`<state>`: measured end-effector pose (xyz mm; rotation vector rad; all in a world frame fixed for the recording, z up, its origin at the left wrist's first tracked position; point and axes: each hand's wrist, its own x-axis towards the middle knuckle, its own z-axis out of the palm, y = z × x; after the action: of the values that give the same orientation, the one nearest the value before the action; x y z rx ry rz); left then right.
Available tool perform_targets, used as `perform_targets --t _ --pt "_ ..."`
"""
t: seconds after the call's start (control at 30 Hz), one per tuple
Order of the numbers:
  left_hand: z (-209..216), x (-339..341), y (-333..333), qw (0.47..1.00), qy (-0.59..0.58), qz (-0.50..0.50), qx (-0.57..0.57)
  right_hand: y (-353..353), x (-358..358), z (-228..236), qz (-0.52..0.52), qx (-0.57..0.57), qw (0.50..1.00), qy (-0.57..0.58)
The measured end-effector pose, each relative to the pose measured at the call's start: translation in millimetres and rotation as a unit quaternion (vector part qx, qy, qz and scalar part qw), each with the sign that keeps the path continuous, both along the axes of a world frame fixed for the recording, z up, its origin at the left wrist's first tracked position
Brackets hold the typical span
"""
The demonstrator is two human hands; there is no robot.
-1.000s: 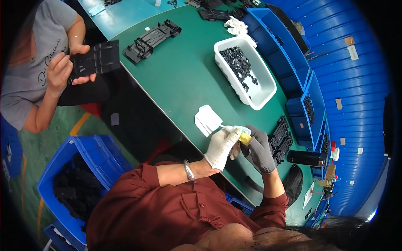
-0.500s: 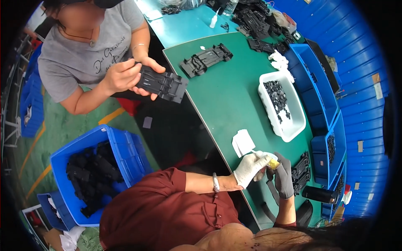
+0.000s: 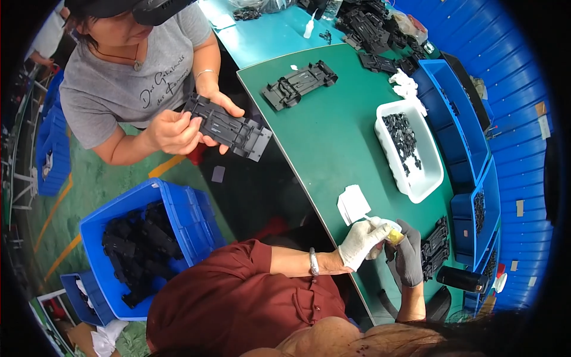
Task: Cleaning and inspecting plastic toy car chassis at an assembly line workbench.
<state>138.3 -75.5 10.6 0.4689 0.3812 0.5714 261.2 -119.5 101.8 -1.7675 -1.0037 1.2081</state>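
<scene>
My left hand (image 3: 358, 244), in a white glove, and my right hand (image 3: 408, 257), in a grey glove, meet over the near edge of the green table (image 3: 333, 143). Between their closed fingertips is a small yellow piece (image 3: 394, 237) with a white, rounded part (image 3: 388, 224) beside it; its exact kind I cannot make out. Just beyond my left hand lies a stack of white slips (image 3: 353, 203). To the right of my right hand sits a black plastic chassis-like part (image 3: 435, 249), with a black cylinder (image 3: 461, 278) close by.
A white tub (image 3: 423, 185) of small black parts stands ahead, before blue bins (image 3: 463, 205) along the right. Another chassis-like part (image 3: 300, 85) lies farther off. At left, a co-worker's hands (image 3: 178, 132) hold a similar part (image 3: 229, 128) above a blue crate (image 3: 205, 217) of black parts.
The whole view has shifted slightly, moving the scene to the right. My hands stay together around the small yellow piece. The co-worker's part is tilted a little differently.
</scene>
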Motion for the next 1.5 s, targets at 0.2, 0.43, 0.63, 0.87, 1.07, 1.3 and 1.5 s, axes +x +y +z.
perform_targets --t 0.2,0.43,0.63,0.87,1.07,1.3,1.5 --pt "0 -2 1 1.000 -0.002 0.001 0.002 1 -3 0 -0.008 0.012 1.000 -0.003" --pt "0 0 1 1.000 -0.014 0.004 0.009 -1 -6 -2 -0.042 0.025 0.999 -0.006" --pt "-2 3 -2 1.000 -0.007 0.012 -0.004 -3 -8 -5 -0.056 0.028 0.998 0.016" --pt "0 0 1 1.000 -0.016 0.008 0.021 4 -8 9 -0.025 -0.002 1.000 0.007" --pt "-2 3 2 0.999 -0.046 0.012 0.023 0 -5 5 -0.048 0.000 0.998 0.046" --pt "-7 6 1 0.999 -0.028 0.014 0.030 5 -3 11 0.014 -0.019 0.998 -0.057" --pt "-8 6 0 0.998 -0.037 0.027 0.044 8 0 15 0.037 -0.021 0.997 -0.065"
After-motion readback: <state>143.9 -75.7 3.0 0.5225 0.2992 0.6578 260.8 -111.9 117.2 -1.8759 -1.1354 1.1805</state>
